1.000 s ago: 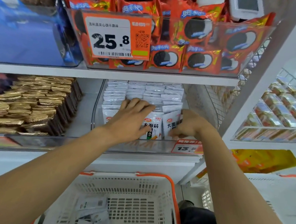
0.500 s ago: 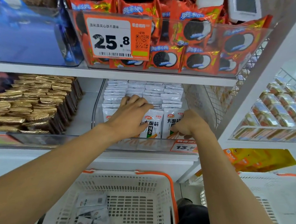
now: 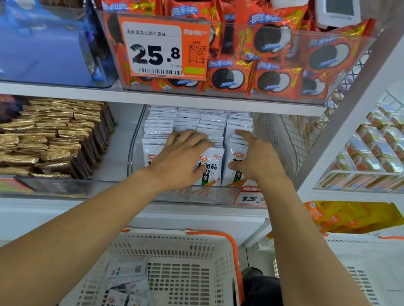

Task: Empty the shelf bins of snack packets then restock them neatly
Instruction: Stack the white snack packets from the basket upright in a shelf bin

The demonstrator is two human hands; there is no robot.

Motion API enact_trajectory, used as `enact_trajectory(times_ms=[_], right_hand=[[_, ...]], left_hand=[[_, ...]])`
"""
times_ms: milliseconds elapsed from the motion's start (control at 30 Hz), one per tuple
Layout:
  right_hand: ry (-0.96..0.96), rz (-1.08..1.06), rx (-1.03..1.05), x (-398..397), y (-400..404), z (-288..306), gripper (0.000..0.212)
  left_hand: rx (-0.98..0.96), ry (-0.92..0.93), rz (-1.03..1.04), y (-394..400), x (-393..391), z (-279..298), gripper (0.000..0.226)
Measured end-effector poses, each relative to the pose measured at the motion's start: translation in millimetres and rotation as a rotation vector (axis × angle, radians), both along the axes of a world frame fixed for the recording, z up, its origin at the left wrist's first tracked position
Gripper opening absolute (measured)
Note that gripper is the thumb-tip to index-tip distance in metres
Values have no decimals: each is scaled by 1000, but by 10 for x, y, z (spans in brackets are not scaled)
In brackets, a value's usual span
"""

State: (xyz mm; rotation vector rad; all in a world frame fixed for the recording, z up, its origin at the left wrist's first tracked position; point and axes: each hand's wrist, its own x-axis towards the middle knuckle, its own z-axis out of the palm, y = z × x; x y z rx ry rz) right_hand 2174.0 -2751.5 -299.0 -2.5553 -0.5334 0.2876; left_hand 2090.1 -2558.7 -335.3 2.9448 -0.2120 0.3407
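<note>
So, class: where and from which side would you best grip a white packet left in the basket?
Probably by a raised edge, from above: the white packets lie flat and overlapping on the basket floor, walled in on all sides, so only the open top gives access.

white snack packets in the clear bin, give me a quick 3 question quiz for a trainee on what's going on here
1. True or false: both hands are on the white packets inside the clear bin.
2. Where do the spare white packets lie? A) in the white basket below the shelf B) on the gold wafer packs C) in the orange cookie bin
3. Fill in: the orange price tag on the upper bin reads ____.

Key: 1 true: the left hand and the right hand rest on the rows with fingers spread. 2 A. 3 25.8.
</note>
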Motion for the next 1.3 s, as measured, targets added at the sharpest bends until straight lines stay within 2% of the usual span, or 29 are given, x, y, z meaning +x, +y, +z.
enact_trajectory(times_ms=[67,167,333,567,733,800,867,933,967,1000,1067,1133,1200,1267,1300], right_hand=[[1,-16,2,-2,29,-27,91],[28,55,-10,5,73,-77,113],[236,-40,40,54,-15,-14,146],[202,8,31,79,-12,-94,148],[265,9,-40,74,-74,27,148],[153,-33,-72,12,-122,162,130],[-85,-48,-14,-164,-153,305,88],[-226,-5,282,-537,-71,436,42],[-228,51,434,-737,13,429,24],[-201,133,520,-929,117,377,14],[-66,365,427,-1234,366,53,13],[142,562,118,-1424,601,-494,16],[316,647,-228,-1530,758,-1192,26],[469,620,-423,-1668,844,-1888,32],[540,571,-433,-1752,860,-2201,35]], left_hand=[[-3,10,3,6,-18,-29,65],[-18,14,6,13,-15,-37,66],[-17,50,12,8,4,-14,66],[-25,62,21,-6,17,-1,65],[-31,118,11,-12,-9,72,64],[-79,31,0,-16,-80,129,58],[-169,-200,-6,-55,-283,195,45],[-279,-389,-11,-89,-661,213,29],[-315,-418,-18,-84,-884,162,22],[-349,-387,-18,-57,-1113,81,16],[-400,-144,64,58,-1486,-196,7],[-352,277,209,257,-1729,-657,4],[-331,678,294,485,-1946,-1213,6],[-368,896,363,623,-2174,-1655,9],[-357,965,410,664,-2267,-1839,17]])
